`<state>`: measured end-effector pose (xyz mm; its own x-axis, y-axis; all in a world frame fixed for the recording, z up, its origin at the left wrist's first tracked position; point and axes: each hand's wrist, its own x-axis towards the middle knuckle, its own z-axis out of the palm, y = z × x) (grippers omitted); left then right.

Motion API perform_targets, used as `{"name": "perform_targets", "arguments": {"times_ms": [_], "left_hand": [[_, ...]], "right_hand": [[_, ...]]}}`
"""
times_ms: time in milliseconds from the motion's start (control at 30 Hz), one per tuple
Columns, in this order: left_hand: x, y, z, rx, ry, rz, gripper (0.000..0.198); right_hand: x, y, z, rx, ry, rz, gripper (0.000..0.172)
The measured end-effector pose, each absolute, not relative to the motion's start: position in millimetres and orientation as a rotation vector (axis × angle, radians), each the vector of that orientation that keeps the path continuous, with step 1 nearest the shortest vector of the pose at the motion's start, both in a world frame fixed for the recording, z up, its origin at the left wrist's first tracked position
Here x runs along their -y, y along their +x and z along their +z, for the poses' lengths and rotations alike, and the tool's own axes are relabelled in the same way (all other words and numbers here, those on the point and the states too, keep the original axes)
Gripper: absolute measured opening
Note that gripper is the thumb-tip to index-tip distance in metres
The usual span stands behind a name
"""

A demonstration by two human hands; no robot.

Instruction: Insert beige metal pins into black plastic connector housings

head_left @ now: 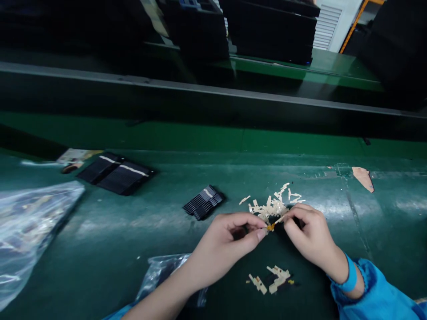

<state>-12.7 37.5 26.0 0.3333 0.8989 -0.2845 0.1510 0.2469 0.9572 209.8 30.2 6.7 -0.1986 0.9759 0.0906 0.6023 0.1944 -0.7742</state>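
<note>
Between thumb and forefinger, my left hand [230,238] pinches a small amber-yellow piece [271,227], too small to name further. My right hand [310,231], with a blue band at its wrist, grips a thin cream-coloured strip [279,219] whose end meets the amber piece. Just beyond my fingertips lies a loose pile of small cream strips [268,208]. Closer to me, below my hands, is a smaller group of cream pieces [279,278] with a few yellow bits around it.
A stack of black ribbed parts [204,202] lies left of the pile, and black flat panels [116,173] farther left. Clear plastic bags [36,231] cover the left edge; another lies under my left forearm. A brown scrap [363,178] is at right. A dark ledge [213,91] crosses behind.
</note>
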Motion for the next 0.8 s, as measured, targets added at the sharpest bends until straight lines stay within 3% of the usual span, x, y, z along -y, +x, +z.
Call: {"name": "perform_targets", "arguments": {"times_ms": [133, 233, 333, 533, 733, 800], "left_hand": [[-41.1, -17.9, 23.0, -1.018, 0.871, 0.758, 0.013], [-40.5, -14.0, 20.1, -0.915, 0.650, 0.737, 0.021], [-36.8, -6.4, 15.3, -0.812, 0.513, 0.626, 0.025], [-31.2, 1.3, 7.7, -0.682, 0.397, 0.513, 0.021], [-32.6, -1.4, 1.3, -0.629, 0.339, 0.503, 0.015], [-34.4, -3.7, -0.1, -0.607, 0.313, 0.518, 0.016]], "right_hand": [[-33.5, 213.8, 1.6, 2.003, -1.596, 0.685, 0.035], [-32.0, 210.7, 1.7, 1.948, -1.408, 0.819, 0.015], [-27.7, 205.2, 5.6, 1.737, -1.111, 1.043, 0.032], [-22.3, 201.6, 12.6, 1.564, -0.994, 1.112, 0.013], [-24.1, 206.0, 13.3, 1.545, -0.976, 1.203, 0.022], [-25.9, 209.3, 10.6, 1.511, -0.969, 1.275, 0.017]]}}
